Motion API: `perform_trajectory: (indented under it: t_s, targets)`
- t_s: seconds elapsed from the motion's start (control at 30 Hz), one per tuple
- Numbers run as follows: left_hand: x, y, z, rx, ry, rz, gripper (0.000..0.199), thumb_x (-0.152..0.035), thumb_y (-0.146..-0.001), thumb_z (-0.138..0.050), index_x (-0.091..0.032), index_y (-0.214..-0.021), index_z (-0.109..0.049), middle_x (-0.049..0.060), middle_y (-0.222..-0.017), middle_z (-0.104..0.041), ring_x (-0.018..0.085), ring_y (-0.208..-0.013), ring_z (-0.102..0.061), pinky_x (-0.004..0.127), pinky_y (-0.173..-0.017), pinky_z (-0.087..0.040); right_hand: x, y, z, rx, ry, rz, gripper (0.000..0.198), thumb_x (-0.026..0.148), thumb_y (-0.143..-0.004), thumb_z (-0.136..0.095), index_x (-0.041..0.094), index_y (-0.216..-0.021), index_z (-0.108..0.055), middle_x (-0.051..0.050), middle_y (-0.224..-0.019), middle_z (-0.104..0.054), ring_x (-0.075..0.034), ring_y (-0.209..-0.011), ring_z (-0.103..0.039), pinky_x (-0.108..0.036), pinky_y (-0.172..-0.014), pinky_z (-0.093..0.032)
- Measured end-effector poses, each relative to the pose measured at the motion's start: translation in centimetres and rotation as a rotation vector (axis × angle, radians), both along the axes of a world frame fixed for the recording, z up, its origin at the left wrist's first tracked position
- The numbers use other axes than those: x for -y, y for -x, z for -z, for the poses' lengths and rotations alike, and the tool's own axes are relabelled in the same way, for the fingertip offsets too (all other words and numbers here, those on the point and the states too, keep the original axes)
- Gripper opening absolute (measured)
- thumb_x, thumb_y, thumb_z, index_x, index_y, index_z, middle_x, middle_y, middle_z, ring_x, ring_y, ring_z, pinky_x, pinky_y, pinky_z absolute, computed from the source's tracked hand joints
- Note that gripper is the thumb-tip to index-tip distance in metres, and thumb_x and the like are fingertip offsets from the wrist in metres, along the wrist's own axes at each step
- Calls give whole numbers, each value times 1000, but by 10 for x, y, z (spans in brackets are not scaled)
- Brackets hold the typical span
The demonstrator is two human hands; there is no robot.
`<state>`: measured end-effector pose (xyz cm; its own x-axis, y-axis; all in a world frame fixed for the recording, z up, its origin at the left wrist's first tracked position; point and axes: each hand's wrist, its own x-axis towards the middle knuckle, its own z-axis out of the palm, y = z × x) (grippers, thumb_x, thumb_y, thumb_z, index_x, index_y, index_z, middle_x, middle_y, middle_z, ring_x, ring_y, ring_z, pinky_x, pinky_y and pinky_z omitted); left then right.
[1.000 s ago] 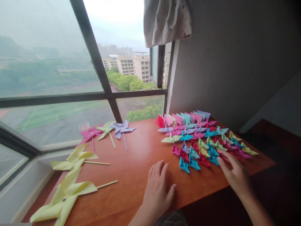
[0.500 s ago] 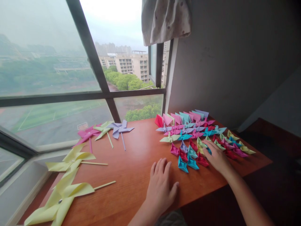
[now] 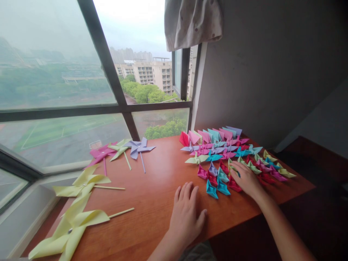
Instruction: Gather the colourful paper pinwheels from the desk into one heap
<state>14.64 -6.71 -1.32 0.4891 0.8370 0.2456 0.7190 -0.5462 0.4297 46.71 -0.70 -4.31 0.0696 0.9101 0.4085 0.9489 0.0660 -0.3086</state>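
Paper boats (image 3: 223,174) in mixed colours are lying right at the right hand (image 3: 246,177), mostly to the left of its fingertips. Its fingers are bending down among the boats; whether thumb and fingers are pinching one or just touching, cannot tell, palm is hiding it. Blue paper (image 3: 238,174) is showing in the small gap inside that grip. Red boat (image 3: 234,184) is sitting just beside the thumb, on the near side. Left hand (image 3: 186,210) is resting on the table (image 3: 152,203), thumb spread from the fingers, holding nothing, left of the boats and apart from them. Paper cranes (image 3: 198,158) are standing in rows beyond the right fingertips. Pinwheels (image 3: 140,146) are lying well left of both hands.

Risks: boats are crowding the right fingers, so a sideways drag could be knocking the red one askew. Thin paper is likely creasing if the grip is pressing hard. Low wrist could be sweeping boats behind the hand toward the near table edge.
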Motion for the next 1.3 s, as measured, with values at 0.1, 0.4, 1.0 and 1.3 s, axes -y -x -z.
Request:
perform_trajectory:
  t_s: [0.1, 0.4, 1.0, 1.3]
  targets:
    - [0, 0, 0, 4, 6, 4, 62, -30, -80, -60, -20, -139, -44, 13, -148, -42, 32, -138, -36, 57, -116, -25, 1, 2, 0, 0, 18, 4, 43, 39, -89, -40, 15, -112, -67, -14, -122, -63, -29, -117, -55, -47, -103, -41]
    - [0, 1, 1, 14, 28, 5, 63, -30, -80, -61, -20, -139, -44, 14, -149, -42, 32, -138, -35, 57, -117, -23, 3, 12, 1, -65, -18, -25, 37, 37, -88, -44, 18, -107, -69, -12, -118, -66, -28, -112, -58, -46, -101, -43]
    - [-22, -16, -2, 14, 161, -29, 109, -50, -59, -80, -18, -150, -29, 20, -155, -28, 36, -144, -24, 55, -117, -21, 24, 39, -14, -388, -27, -61, 41, 42, -88, -49, 22, -121, -61, -10, -134, -56, -26, -126, -51, -43, -108, -40]
    - [-49, -55, 0, 30, 139, 16, 129, -59, -43, -86, -20, -150, -26, 20, -155, -27, 39, -145, -19, 60, -116, -13, 15, 15, -1, -612, 86, -33, 45, 51, -87, -50, 23, -120, -63, -9, -133, -58, -28, -129, -49, -47, -111, -36]
